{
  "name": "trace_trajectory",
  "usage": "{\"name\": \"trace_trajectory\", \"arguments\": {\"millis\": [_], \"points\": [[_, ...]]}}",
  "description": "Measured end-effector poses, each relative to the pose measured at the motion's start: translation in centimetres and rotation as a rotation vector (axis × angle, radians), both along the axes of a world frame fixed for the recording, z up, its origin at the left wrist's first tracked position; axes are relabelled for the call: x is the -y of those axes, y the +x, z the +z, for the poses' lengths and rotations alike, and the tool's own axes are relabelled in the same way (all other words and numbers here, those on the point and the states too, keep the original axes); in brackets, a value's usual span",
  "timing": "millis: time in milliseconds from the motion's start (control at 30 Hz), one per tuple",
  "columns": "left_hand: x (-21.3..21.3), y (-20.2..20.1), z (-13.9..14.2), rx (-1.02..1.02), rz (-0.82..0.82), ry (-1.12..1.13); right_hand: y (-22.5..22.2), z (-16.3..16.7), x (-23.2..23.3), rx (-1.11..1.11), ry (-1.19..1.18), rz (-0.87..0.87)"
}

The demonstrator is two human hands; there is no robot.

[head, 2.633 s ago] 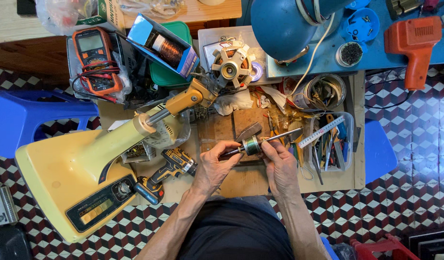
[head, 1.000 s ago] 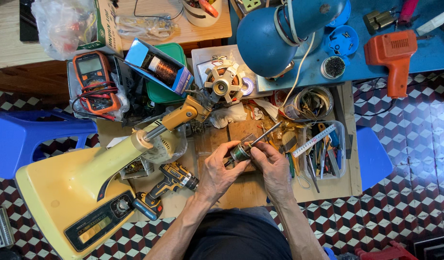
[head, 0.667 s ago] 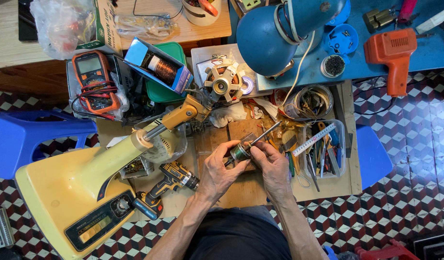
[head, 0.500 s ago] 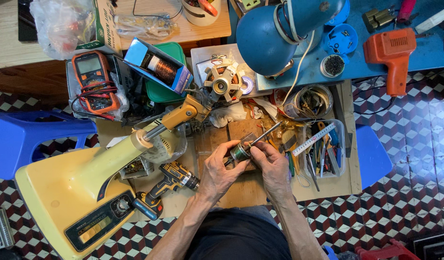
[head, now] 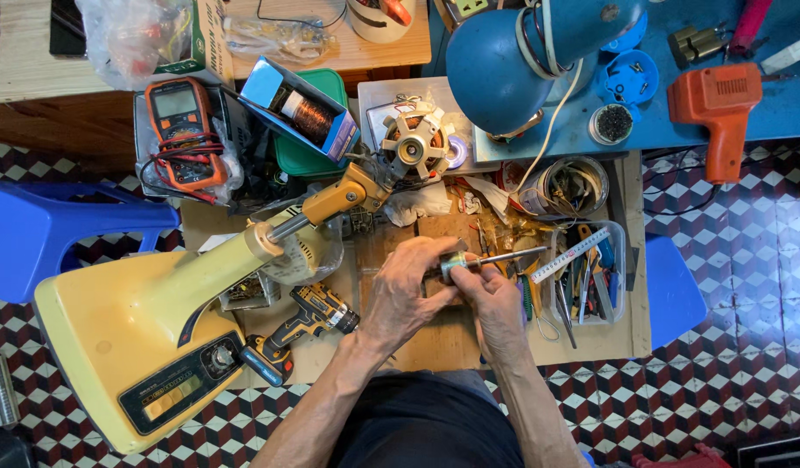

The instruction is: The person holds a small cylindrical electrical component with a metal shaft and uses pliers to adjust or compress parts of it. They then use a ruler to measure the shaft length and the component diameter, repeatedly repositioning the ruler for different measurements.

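Over a small wooden work board (head: 439,334), my left hand (head: 406,290) and my right hand (head: 491,299) meet around a small motor rotor (head: 454,263), a greenish cylinder with a steel shaft (head: 504,256) pointing right. The left hand's fingers curl over the rotor's near end and hide most of it. The right hand pinches it from below, next to the shaft. A yellow pedestal fan (head: 170,321) lies on its side to the left, its neck reaching toward a bare motor (head: 413,143).
A cordless drill (head: 300,325) lies left of my hands. A clear tray of hand tools and a ruler (head: 577,277) sits to the right. Behind are a blue desk lamp (head: 512,61), an orange drill (head: 721,108), a multimeter (head: 185,130) and a blue box with a copper wire spool (head: 300,108). Blue plastic stools (head: 35,243) flank the bench.
Both hands stay on the rotor. Its shaft has dropped from a steep up-right tilt to nearly level, and the left fingers have closed further over the rotor.
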State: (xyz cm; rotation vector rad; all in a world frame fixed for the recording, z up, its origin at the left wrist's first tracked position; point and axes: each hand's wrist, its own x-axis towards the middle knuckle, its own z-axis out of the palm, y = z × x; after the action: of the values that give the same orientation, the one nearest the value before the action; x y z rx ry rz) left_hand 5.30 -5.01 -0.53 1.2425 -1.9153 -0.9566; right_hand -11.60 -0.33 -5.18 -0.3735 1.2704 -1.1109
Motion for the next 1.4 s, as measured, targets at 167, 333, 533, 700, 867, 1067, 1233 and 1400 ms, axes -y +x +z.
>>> {"name": "trace_trajectory", "arguments": {"millis": [167,333,533,700,867,1067,1233,1400], "points": [[-1.1,2.1,0.7,-0.029,0.167,0.254,-1.2,-0.1,-0.3,0.103,-0.017,-0.161],[-2.1,3.0,0.0,-0.104,0.267,0.464,-1.7,0.5,-0.2,0.097,-0.017,-0.177],[-1.8,2.0,0.7,0.077,-0.034,0.143,0.0,4.6,0.7,-0.694,0.068,0.222],[-2.3,-0.7,1.2,0.001,-0.029,0.339,1.4,7.0,-0.1,-0.935,-0.022,0.428],[-2.9,-1.7,0.1,0.002,0.198,0.697,-4.0,4.4,-2.2,-0.573,0.059,0.418],[-2.8,-0.3,-0.6,-0.736,0.373,1.08,-15.8,-1.7,0.5,-1.048,0.524,-0.108],[-3.1,0.2,-1.2,-1.074,0.376,1.062,-18.9,-6.0,3.2,-1.222,0.592,0.105],[-2.7,0.6,-1.5,-1.182,0.415,1.078,-17.9,-7.7,4.1,-0.906,0.549,-0.248]]}}
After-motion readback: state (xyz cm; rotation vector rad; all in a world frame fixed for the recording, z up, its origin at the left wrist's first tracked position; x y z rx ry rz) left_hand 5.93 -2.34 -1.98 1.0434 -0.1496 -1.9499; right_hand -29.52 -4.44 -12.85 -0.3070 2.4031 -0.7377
